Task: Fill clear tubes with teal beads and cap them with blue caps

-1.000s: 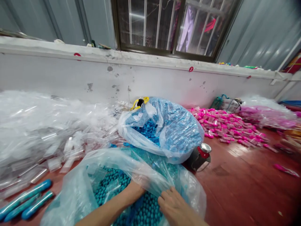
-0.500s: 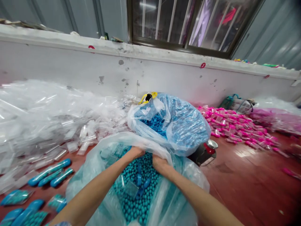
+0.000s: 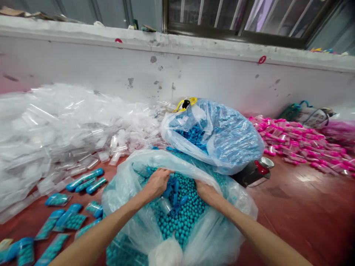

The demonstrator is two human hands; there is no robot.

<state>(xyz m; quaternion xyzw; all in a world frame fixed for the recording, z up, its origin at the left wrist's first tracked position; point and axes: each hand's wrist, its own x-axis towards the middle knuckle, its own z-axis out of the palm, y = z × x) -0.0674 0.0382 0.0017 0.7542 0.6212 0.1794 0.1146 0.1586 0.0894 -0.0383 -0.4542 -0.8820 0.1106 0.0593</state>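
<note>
Many round teal beads (image 3: 181,223) are filling a translucent white plastic bag (image 3: 118,186), which is standing on the red floor (image 3: 291,214). The left hand (image 3: 158,181) is lying inside, just beside glossy blue plastic pieces (image 3: 173,194); the right hand (image 3: 207,192) is lying near the bag's far rim. Whether either is grasping anything, I cannot tell.

The left forearm (image 3: 111,229) slanted up toward the right and the right forearm (image 3: 260,232) up toward the left, both bare. The left hand (image 3: 157,183) showed its back, its fingers (image 3: 165,171) close together and pointing inward; the right hand (image 3: 207,192), near but apart, sat slightly lower, its fingers largely hidden, its grip unclear
</note>
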